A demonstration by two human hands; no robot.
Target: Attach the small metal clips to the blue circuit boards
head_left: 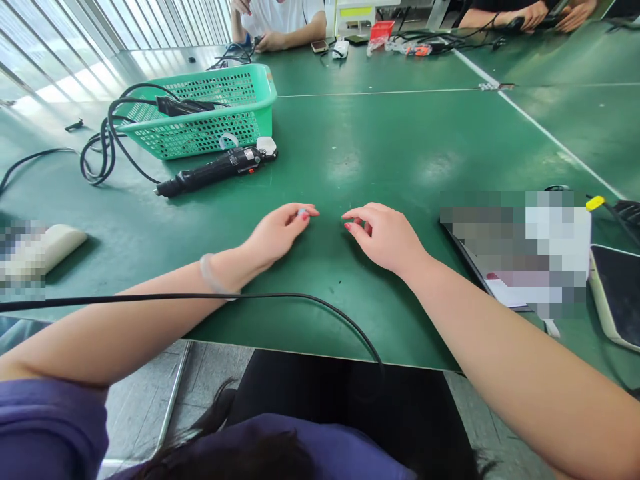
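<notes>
My left hand point(275, 233) is just above the green table, thumb and fingers pinched together. A small pale bluish piece point(302, 212) shows between the thumb and fingers, too small to name. To its right, my right hand point(385, 237) is held with fingers loosely curled. Its thumb and forefinger are a little apart, and I see nothing between them. A gap of bare green tabletop point(330, 247) separates the two hands. Beyond my left hand lies a black electric screwdriver point(215, 171) with a cord. A clear band point(213, 275) is around my left wrist.
A green basket point(200, 137) holding black cables stands behind the screwdriver. A black cable point(280, 295) crosses over my left forearm. At right are blurred-out items point(510, 247) and a dark-screened device point(617, 293). Two people sit across the table by a red box point(382, 32).
</notes>
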